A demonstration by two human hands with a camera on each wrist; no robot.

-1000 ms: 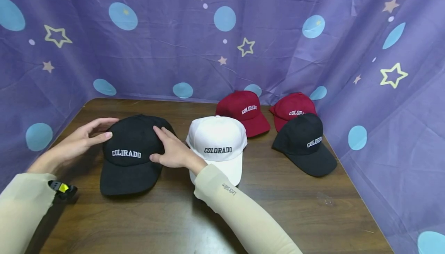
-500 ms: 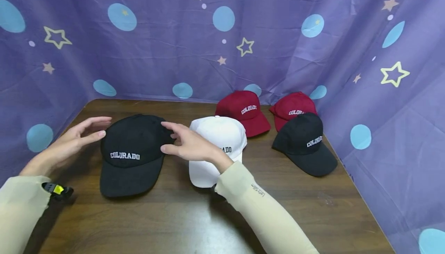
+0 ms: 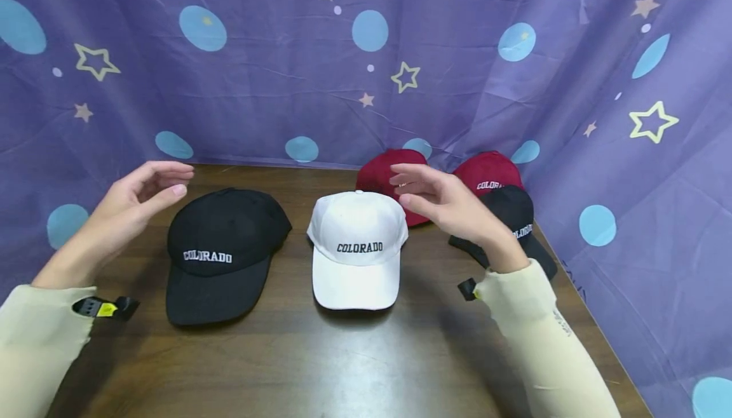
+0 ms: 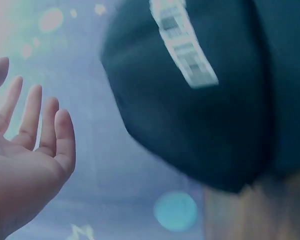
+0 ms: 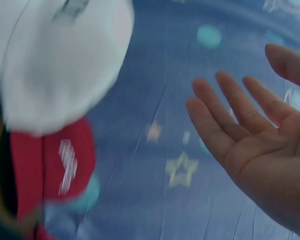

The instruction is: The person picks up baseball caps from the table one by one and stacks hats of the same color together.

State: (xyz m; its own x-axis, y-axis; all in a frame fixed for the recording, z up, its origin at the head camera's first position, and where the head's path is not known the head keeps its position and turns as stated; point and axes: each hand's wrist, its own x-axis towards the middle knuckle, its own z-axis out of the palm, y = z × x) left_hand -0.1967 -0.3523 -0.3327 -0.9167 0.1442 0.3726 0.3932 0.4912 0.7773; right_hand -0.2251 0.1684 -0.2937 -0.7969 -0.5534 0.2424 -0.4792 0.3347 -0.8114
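Observation:
A black cap (image 3: 223, 234) lettered COLORADO stands on the wooden table at the left, its brim toward me. Just left of it hovers my left hand (image 3: 134, 202), fingers relaxed and holding nothing; in the left wrist view a gap separates the hand (image 4: 30, 145) from the black cap (image 4: 190, 115). Beside the black cap, mid-table, sits a white cap (image 3: 357, 224) with the same lettering. My right hand (image 3: 452, 205), raised and without a thing in it, is right of the white cap, partly covering a red cap (image 3: 374, 173) and a second black cap (image 3: 511, 205).
Another red cap (image 3: 486, 167) stands at the back right, partly behind the second black cap. A purple curtain (image 3: 274, 75) with stars and dots hangs round the table's (image 3: 257, 367) back and sides. Each wrist wears a dark strap with a yellow patch.
My right hand has left the left-hand black cap's side and swung right past the white cap. My left hand has come off that cap and risen slightly. The caps stay put.

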